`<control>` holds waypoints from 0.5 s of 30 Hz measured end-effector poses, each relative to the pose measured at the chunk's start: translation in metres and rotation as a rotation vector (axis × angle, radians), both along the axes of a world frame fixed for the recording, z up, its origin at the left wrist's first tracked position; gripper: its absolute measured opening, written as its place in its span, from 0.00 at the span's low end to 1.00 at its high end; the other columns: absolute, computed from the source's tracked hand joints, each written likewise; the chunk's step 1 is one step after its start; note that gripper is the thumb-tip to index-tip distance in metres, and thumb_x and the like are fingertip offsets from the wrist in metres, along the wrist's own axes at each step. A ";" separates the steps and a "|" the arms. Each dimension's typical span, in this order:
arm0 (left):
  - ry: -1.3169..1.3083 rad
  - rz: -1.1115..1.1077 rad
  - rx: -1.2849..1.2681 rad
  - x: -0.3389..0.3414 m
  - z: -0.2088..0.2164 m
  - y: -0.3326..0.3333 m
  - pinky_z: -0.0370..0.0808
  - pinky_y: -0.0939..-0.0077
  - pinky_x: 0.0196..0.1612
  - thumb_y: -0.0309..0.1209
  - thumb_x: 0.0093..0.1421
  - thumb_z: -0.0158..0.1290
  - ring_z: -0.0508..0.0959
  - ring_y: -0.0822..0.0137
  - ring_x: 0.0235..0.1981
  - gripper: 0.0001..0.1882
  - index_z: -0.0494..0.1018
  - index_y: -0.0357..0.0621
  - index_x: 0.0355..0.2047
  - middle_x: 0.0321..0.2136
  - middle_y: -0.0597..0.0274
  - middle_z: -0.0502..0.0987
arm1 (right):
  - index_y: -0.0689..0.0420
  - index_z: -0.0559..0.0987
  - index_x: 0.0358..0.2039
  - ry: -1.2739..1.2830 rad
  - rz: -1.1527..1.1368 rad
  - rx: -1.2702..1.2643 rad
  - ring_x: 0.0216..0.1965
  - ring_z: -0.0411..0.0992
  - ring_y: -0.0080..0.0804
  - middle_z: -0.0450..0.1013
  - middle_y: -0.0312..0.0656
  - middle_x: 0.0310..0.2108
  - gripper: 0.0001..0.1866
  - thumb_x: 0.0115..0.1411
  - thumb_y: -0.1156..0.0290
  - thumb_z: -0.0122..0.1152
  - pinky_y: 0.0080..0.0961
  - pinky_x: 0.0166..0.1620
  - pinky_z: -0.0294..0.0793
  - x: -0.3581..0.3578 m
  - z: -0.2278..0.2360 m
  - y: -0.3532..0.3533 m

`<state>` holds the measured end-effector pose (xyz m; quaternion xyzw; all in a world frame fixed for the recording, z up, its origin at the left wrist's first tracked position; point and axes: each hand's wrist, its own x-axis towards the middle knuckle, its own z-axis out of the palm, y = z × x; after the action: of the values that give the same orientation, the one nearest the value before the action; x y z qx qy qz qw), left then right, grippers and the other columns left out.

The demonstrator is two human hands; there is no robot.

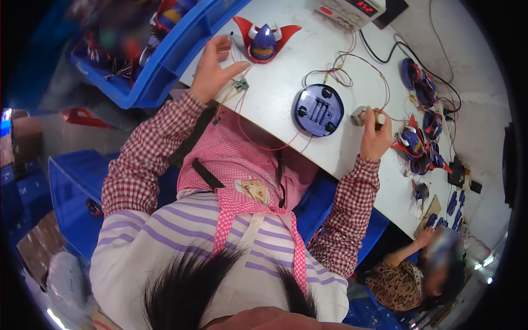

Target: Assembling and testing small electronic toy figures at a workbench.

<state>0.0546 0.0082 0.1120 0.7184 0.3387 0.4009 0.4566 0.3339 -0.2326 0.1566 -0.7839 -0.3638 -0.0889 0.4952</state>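
Note:
My left hand is over the table's left edge with thumb and fingers spread, holding nothing. Just beside its thumb hangs a small green circuit board on thin wires. Beyond it lies a purple toy head with red wing-like sides and white horns. A round dark-blue base with slots inside lies between my hands, thin wires trailing from it. My right hand is closed, fingertips pinched round a small grey piece with a pale round end; the fingers partly cover it, and I cannot make out its kind.
A power supply with a red lit display stands at the far edge, its wires curling across the white table. A blue crate of toy parts is at the left. More toy heads lie at right, near a co-worker.

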 end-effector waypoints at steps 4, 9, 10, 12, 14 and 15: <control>0.074 -0.029 0.139 0.024 -0.011 0.011 0.65 0.62 0.59 0.44 0.45 0.69 0.68 0.51 0.54 0.49 0.56 0.29 0.58 0.52 0.42 0.67 | 0.66 0.76 0.37 -0.298 -0.057 -0.023 0.40 0.68 0.39 0.72 0.45 0.36 0.13 0.53 0.74 0.67 0.33 0.44 0.67 -0.046 0.031 0.012; 0.261 0.061 0.108 0.050 -0.004 0.015 0.64 0.57 0.55 0.51 0.37 0.71 0.68 0.48 0.50 0.50 0.62 0.28 0.52 0.45 0.43 0.72 | 0.61 0.77 0.42 -0.327 0.453 -0.299 0.39 0.70 0.47 0.70 0.49 0.35 0.18 0.52 0.66 0.66 0.38 0.41 0.71 -0.148 -0.002 0.090; 0.286 0.082 0.115 0.054 -0.003 0.017 0.65 0.57 0.54 0.51 0.37 0.71 0.68 0.49 0.49 0.49 0.63 0.28 0.50 0.43 0.44 0.73 | 0.61 0.76 0.38 -0.347 0.437 -0.342 0.38 0.69 0.47 0.69 0.49 0.35 0.17 0.51 0.64 0.66 0.39 0.40 0.71 -0.159 -0.012 0.106; 0.334 0.157 0.144 0.061 -0.001 0.018 0.67 0.54 0.50 0.52 0.37 0.70 0.70 0.47 0.46 0.44 0.66 0.30 0.44 0.38 0.45 0.75 | 0.61 0.75 0.30 -0.383 0.397 -0.423 0.35 0.68 0.44 0.68 0.47 0.32 0.14 0.49 0.65 0.66 0.37 0.37 0.70 -0.171 -0.028 0.127; 0.374 0.151 0.136 0.063 0.001 0.019 0.68 0.53 0.48 0.53 0.37 0.70 0.72 0.47 0.42 0.42 0.67 0.31 0.42 0.36 0.46 0.76 | 0.60 0.76 0.28 -0.477 0.362 -0.535 0.34 0.67 0.42 0.68 0.44 0.30 0.12 0.50 0.64 0.65 0.34 0.34 0.68 -0.177 -0.036 0.135; 0.362 0.142 0.121 0.063 0.003 0.019 0.69 0.55 0.47 0.51 0.37 0.70 0.73 0.49 0.41 0.41 0.68 0.31 0.42 0.36 0.47 0.76 | 0.60 0.76 0.28 -0.443 0.377 -0.542 0.35 0.68 0.43 0.68 0.45 0.30 0.11 0.51 0.66 0.63 0.36 0.36 0.69 -0.177 -0.035 0.135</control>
<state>0.1176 0.0276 0.1153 0.7790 0.4404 0.3162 0.3149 0.1566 -0.0973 0.1212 -0.7676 -0.6096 -0.0642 0.1874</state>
